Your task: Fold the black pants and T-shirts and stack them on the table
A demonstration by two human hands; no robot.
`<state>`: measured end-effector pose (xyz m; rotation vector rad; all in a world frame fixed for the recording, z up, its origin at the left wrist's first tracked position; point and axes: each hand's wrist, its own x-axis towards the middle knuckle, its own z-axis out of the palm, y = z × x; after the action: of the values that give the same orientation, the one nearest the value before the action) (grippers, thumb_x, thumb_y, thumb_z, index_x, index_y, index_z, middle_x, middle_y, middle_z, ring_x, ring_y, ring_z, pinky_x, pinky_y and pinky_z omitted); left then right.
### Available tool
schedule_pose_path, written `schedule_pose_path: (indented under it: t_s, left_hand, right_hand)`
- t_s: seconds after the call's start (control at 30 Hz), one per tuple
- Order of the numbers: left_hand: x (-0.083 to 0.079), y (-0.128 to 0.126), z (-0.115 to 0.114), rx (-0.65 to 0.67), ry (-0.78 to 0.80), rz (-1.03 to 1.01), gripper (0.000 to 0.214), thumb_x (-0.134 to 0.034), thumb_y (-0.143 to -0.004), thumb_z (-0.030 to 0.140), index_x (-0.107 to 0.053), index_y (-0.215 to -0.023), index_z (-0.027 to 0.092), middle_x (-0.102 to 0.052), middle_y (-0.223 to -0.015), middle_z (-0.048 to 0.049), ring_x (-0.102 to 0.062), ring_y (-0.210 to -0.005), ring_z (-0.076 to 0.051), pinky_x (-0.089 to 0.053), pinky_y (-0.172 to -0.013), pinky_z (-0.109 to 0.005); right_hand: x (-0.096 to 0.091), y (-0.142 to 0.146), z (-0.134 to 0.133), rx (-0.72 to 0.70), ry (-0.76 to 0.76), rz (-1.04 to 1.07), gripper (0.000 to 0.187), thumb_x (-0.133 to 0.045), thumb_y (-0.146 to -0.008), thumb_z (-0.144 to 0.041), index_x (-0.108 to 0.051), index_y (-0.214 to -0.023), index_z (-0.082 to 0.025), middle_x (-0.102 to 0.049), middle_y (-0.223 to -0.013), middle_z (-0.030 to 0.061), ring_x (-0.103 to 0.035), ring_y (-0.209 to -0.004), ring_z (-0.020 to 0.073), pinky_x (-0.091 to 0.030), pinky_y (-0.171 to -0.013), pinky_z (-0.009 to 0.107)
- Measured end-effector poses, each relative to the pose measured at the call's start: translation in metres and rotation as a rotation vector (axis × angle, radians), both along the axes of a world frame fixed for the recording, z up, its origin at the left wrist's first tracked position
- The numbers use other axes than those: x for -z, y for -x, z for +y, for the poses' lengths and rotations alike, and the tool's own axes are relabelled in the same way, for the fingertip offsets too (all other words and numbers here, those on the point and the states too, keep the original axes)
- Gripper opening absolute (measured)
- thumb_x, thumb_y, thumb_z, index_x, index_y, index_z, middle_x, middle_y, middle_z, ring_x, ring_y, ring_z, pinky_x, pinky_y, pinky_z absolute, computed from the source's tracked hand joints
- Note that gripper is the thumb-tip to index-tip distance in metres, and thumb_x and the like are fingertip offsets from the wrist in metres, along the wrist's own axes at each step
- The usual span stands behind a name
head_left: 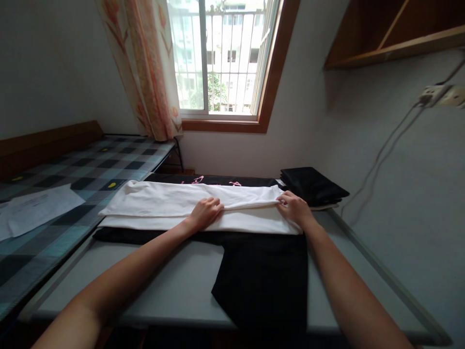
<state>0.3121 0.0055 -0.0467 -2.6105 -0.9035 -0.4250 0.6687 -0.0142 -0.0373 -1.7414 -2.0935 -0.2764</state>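
A white garment (163,201) lies folded lengthwise across a black garment (261,276) on a grey table (181,286). My left hand (205,212) rests on the middle of the white cloth, its fingers curled over the folded edge. My right hand (294,207) sits at the white garment's right end, fingers closed on the top layer there. Pink lettering on the black cloth (214,181) shows just beyond the white one.
A folded black pile (312,186) sits at the table's far right corner. A bed with a checked cover (72,169) and a white sheet of paper (32,208) stands on the left. Window, curtain, wall socket with cables and a wooden shelf are behind and right.
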Motion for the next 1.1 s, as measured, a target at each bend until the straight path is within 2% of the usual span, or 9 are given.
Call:
schedule_pose_path:
  t_s: [0.2,0.33,0.5,0.57,0.67,0.77,0.9,1.0,1.1]
  left_hand:
    - [-0.004,0.006,-0.001,-0.013,-0.056,-0.152,0.024,-0.043,-0.097,0.016,-0.066,-0.102,0.019,-0.062,-0.094,-0.0087,-0.056,-0.082,-0.019,-0.045,-0.073,-0.033]
    - [-0.003,0.008,-0.001,0.067,0.021,-0.069,0.024,-0.044,-0.097,0.020,-0.068,-0.097,0.019,-0.061,-0.093,-0.0082,-0.057,-0.081,-0.018,-0.047,-0.073,-0.031]
    - [-0.003,0.028,-0.002,0.072,0.086,-0.004,0.027,-0.046,-0.094,0.018,-0.065,-0.114,0.021,-0.062,-0.101,-0.0091,-0.059,-0.086,-0.019,-0.049,-0.076,-0.031]
    - [-0.003,0.052,-0.003,0.056,0.102,0.001,0.031,-0.047,-0.092,0.016,-0.065,-0.117,0.020,-0.062,-0.103,-0.0100,-0.059,-0.087,-0.020,-0.049,-0.078,-0.033]
    - [-0.003,0.106,-0.003,-0.035,0.129,-0.035,0.029,-0.046,-0.091,0.020,-0.067,-0.111,0.020,-0.063,-0.098,-0.0101,-0.060,-0.087,-0.022,-0.049,-0.080,-0.033]
    - [-0.005,0.171,-0.002,-0.226,0.157,-0.079,0.027,-0.051,-0.087,0.026,-0.070,-0.105,0.021,-0.064,-0.098,-0.0114,-0.060,-0.090,-0.026,-0.048,-0.084,-0.037]
    - [-0.012,0.243,-0.004,-0.487,0.186,-0.133,0.023,-0.051,-0.082,0.022,-0.070,-0.093,0.021,-0.064,-0.096,-0.0107,-0.060,-0.088,-0.027,-0.047,-0.081,-0.036]
    - [-0.014,0.271,-0.010,-0.650,0.147,-0.169,0.025,-0.046,-0.082,0.018,-0.068,-0.094,0.023,-0.063,-0.099,-0.0066,-0.059,-0.088,-0.026,-0.047,-0.077,-0.035]
    - [-0.013,0.283,-0.013,-0.654,0.216,-0.146,0.031,-0.047,-0.079,0.021,-0.069,-0.100,0.025,-0.063,-0.102,-0.0059,-0.060,-0.093,-0.027,-0.048,-0.078,-0.035]
  right_hand:
    - [-0.006,0.007,-0.004,0.042,-0.182,-0.139,0.015,-0.053,-0.086,-0.022,-0.067,-0.084,-0.017,-0.063,-0.092,0.0102,-0.055,-0.088,0.0239,-0.037,-0.078,0.034]
    - [0.002,0.005,-0.003,-0.011,-0.019,-0.177,0.011,-0.056,-0.080,-0.017,-0.064,-0.086,-0.018,-0.062,-0.092,0.0087,-0.054,-0.086,0.0231,-0.035,-0.077,0.033]
    - [0.010,-0.002,-0.001,-0.040,0.087,-0.133,0.017,-0.059,-0.076,-0.018,-0.065,-0.093,-0.021,-0.061,-0.097,0.0073,-0.055,-0.090,0.0236,-0.035,-0.078,0.033]
    - [0.008,-0.001,-0.002,-0.041,0.086,-0.131,0.019,-0.062,-0.075,-0.019,-0.065,-0.093,-0.021,-0.061,-0.098,0.0077,-0.055,-0.091,0.0246,-0.035,-0.078,0.033]
    - [0.006,0.005,-0.003,-0.076,0.073,-0.144,0.015,-0.061,-0.075,-0.018,-0.063,-0.089,-0.020,-0.061,-0.095,0.0076,-0.055,-0.091,0.0248,-0.034,-0.081,0.035]
    - [0.006,0.013,-0.004,-0.109,0.077,-0.171,0.008,-0.058,-0.078,-0.019,-0.061,-0.086,-0.020,-0.063,-0.091,0.0073,-0.055,-0.092,0.0248,-0.033,-0.083,0.035]
    - [0.006,0.021,-0.006,-0.042,0.082,-0.217,0.007,-0.056,-0.081,-0.019,-0.061,-0.086,-0.019,-0.064,-0.092,0.0082,-0.055,-0.092,0.0254,-0.032,-0.081,0.036]
    - [0.003,0.025,-0.007,0.036,0.060,-0.239,0.009,-0.055,-0.083,-0.021,-0.062,-0.088,-0.019,-0.065,-0.094,0.0092,-0.055,-0.092,0.0259,-0.031,-0.081,0.037]
    - [0.000,0.027,-0.009,0.071,0.081,-0.239,0.010,-0.054,-0.084,-0.021,-0.062,-0.089,-0.019,-0.065,-0.095,0.0095,-0.055,-0.092,0.0256,-0.031,-0.081,0.036]
